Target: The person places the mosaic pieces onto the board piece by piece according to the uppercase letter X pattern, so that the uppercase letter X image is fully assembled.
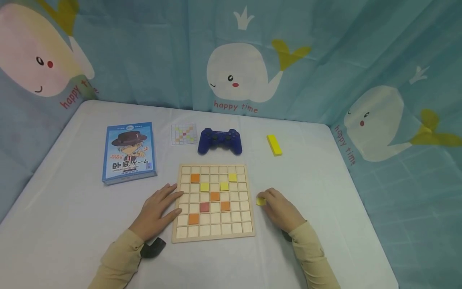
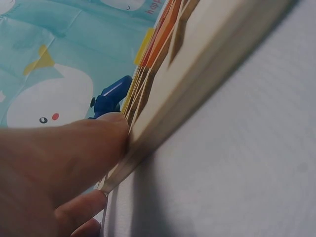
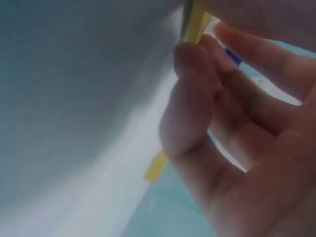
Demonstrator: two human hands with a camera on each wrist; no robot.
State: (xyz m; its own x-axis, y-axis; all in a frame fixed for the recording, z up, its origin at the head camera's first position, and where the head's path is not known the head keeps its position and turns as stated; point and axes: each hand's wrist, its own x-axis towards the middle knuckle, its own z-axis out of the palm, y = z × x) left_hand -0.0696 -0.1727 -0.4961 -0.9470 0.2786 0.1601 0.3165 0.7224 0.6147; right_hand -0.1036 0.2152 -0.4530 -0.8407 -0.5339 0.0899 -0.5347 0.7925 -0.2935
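A square wooden grid board (image 1: 215,229) lies flat on the table, with several orange tiles (image 1: 195,178), three yellow tiles (image 1: 204,187) and one red tile (image 1: 204,207) in its cells. Along the board's left edge rests my left hand (image 1: 154,212), fingers loosely extended. In the left wrist view its thumb (image 2: 98,143) lies at the wooden rim. Just off the board's right side, my right hand (image 1: 280,210) pinches a yellow tile (image 1: 260,201) by thumb and fingers. The right wrist view shows that yellow tile (image 3: 196,22) partly hidden by the fingertips.
Behind the board stand a small card with a coloured grid pattern (image 1: 184,134) and a blue game controller (image 1: 219,141). A blue boxed card game (image 1: 130,154) lies at the left. Toward the back right is a yellow block (image 1: 274,145). A whale-print curtain (image 1: 155,60) hangs behind the table.
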